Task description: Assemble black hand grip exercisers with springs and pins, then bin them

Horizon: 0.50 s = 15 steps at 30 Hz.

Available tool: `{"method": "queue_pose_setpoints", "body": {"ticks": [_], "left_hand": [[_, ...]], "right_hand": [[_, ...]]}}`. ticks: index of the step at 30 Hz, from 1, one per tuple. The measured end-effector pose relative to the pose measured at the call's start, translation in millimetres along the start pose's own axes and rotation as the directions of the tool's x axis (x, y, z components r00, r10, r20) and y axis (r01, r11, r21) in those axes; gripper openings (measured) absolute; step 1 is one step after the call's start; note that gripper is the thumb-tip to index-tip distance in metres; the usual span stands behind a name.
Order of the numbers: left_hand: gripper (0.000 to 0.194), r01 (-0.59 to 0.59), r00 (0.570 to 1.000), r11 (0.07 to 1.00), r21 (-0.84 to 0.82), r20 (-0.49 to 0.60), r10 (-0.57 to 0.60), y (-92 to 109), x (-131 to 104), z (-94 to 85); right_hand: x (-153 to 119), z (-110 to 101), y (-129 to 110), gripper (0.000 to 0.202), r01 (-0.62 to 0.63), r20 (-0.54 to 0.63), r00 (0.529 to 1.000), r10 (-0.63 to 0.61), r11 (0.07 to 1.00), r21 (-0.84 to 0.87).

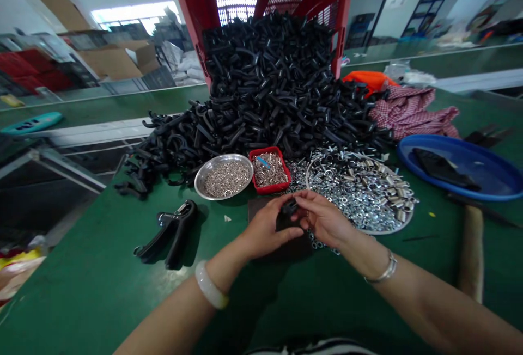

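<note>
My left hand (263,230) is closed around a black plastic handle (289,208), mostly hidden by the fingers. From the other side my right hand (324,218) meets it with fingers pinched together at the handle's end; whatever small piece they may hold is hidden. Both hands are above a dark flat block (286,249) on the green table. Just beyond them are a red square tray (289,178) of small metal pins and a steel bowl (198,185) of tiny metal parts. To the left lies an assembled black hand grip exerciser (180,235), its two legs spread.
A red crate (345,17) lies tipped, black handles (269,88) heaped out of it. At right are a round tray (378,232) of springs and nuts, a blue plate (502,194) with a dark phone-like object, a hammer (472,251) and a checked cloth (417,112).
</note>
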<state>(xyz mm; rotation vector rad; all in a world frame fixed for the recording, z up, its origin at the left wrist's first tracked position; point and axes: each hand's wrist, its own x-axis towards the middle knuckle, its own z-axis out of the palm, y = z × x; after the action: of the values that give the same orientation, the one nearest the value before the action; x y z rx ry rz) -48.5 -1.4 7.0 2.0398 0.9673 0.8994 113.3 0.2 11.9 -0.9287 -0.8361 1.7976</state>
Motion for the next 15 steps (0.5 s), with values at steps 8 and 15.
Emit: {"method": "queue_pose_setpoints", "body": {"ticks": [8, 15], "left_hand": [[0.028, 0.384, 0.899, 0.840, -0.383, -0.053, -0.435, -26, 1, 14.7], [0.034, 0.569, 0.774, 0.561, -0.601, 0.159, -0.613, -29, 19, 25.2]], "right_hand": [[17, -56, -47, 0.017, 0.187, 0.067, 0.900, -0.431, 0.244, -0.952], [38, -126, -112, 0.030, -0.116, -0.031, 0.972, -0.233, -0.359, -0.926]]}}
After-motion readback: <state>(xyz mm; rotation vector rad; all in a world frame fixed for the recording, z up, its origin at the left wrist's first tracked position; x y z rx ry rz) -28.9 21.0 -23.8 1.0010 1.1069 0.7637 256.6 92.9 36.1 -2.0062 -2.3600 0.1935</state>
